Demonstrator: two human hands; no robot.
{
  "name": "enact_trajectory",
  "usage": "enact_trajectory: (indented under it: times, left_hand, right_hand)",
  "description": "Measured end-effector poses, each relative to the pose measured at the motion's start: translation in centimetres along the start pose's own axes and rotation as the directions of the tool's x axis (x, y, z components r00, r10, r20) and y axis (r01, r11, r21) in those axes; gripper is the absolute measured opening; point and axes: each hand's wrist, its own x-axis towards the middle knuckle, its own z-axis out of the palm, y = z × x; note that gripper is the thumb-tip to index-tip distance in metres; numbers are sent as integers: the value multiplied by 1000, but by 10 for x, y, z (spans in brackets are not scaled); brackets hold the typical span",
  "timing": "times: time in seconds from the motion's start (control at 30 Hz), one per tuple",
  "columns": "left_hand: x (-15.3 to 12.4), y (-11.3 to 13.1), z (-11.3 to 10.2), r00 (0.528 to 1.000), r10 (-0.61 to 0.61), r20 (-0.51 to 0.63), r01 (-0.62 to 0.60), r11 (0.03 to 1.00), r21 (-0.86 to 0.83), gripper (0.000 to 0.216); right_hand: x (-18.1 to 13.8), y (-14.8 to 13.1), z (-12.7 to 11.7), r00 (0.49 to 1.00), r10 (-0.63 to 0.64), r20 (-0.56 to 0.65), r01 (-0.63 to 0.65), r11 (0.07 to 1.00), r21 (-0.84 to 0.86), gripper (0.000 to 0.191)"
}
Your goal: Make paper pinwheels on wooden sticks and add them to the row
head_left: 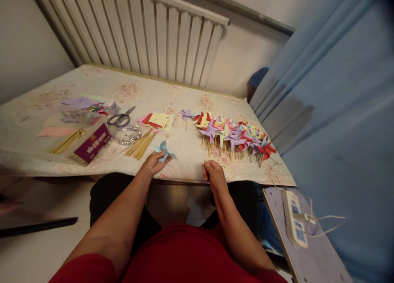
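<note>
My left hand (156, 163) grips a light blue paper pinwheel (165, 150) above the front of the table. To its right, my right hand (213, 173) is closed in a pinch near the table's front edge. What its fingertips hold, if anything, is too small to make out. A bundle of thin wooden sticks (140, 145) lies just left of my left hand. Beyond it is a pile of coloured paper squares (158, 119). Several finished pinwheels on sticks (235, 137) stand in a dense group to the right, and a single purple pinwheel (186, 115) lies beside them.
Scissors (119, 118) rest near a round clear dish (127, 136) of small shiny pieces. A purple box (92, 143), more sticks (68, 141) and purple paper (78, 102) are at left. A power strip (294, 219) with cables sits on a side board, near a blue curtain (332, 90).
</note>
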Motion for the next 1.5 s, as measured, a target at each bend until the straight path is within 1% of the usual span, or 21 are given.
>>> enact_trajectory:
  times: [0.23, 0.4, 0.53, 0.63, 0.8, 0.97, 1.17, 1.37, 1.5]
  left_hand:
    - [1, 0, 0, 1000, -13, 18, 13, 1000, -7, 19]
    - [2, 0, -1, 1000, -12, -8, 12, 1000, -13, 25]
    - [2, 0, -1, 1000, -11, -10, 11, 1000, -8, 22]
    - [3, -1, -1, 999, -24, -29, 23, 999, -23, 19]
    - [2, -1, -1, 1000, -14, -3, 14, 1000, -22, 19]
    - [1, 0, 1, 999, -26, -43, 24, 999, -42, 21]
    - [1, 0, 0, 1000, -10, 8, 10, 1000, -25, 23]
    - [2, -1, -1, 999, 3, 46, -3, 1000, 0, 18]
    - [2, -1, -1, 1000, -3, 31, 3, 1000, 4, 17]
  right_hand:
    - [-2, -4, 0, 999, -18, -33, 19, 1000, 4, 25]
    - [-5, -8, 1, 999, -30, -24, 31, 999, 34, 25]
    - [-5, -10, 2, 1000, -14, -25, 15, 999, 51, 21]
    - [-5, -11, 3, 1000, -13, -29, 15, 997, 75, 24]
    - [-5, -11, 4, 1000, 0, -29, 3, 995, 103, 25]
    - [-5, -12, 3, 999, 3, -42, 2, 994, 106, 23]
    - [-6, -14, 2, 1000, -26, -7, 27, 995, 100, 29]
    - [-10, -21, 5, 1000, 16, -12, -14, 994, 111, 35]
    - [-12, -24, 7, 1000, 22, 6, -23, 993, 117, 43]
